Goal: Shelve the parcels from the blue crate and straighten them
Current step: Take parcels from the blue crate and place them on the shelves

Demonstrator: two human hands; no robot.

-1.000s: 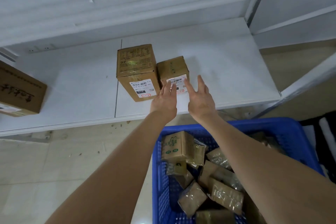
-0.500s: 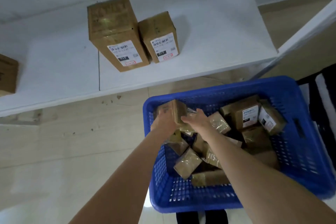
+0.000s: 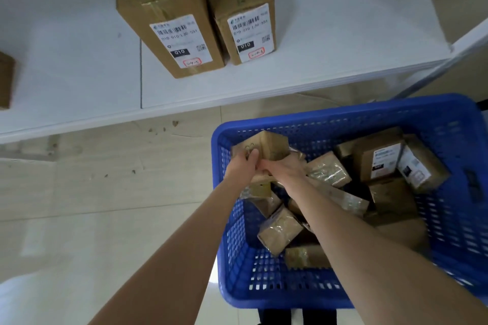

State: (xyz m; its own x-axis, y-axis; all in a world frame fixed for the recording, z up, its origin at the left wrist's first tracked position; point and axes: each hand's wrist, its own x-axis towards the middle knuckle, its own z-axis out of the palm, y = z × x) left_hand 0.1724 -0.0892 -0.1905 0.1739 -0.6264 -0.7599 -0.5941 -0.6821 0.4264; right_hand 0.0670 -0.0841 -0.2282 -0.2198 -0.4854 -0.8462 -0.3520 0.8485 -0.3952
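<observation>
The blue crate (image 3: pixel 343 111) stands on the floor below the white shelf (image 3: pixel 330 68) and holds several brown parcels. Both my hands are at its far left corner on one small cardboard parcel (image 3: pixel 272 146). My left hand (image 3: pixel 244 162) grips its left side with the fingers curled over it. My right hand (image 3: pixel 284 169) holds it from the near right. On the shelf a tall labelled box (image 3: pixel 163 8) and a smaller labelled box (image 3: pixel 243 10) stand side by side, touching.
Another brown box (image 3: pixel 5 79) shows at the shelf's left edge. Labelled parcels (image 3: pixel 380 158) lie at the crate's far right. A pale tiled floor (image 3: pixel 92 206) lies left of the crate. A white shelf post (image 3: pixel 449 60) slants at the right.
My hands left the two boxes on the shelf, dropped into the crate and took hold of a small parcel. The view has tilted down and moved closer.
</observation>
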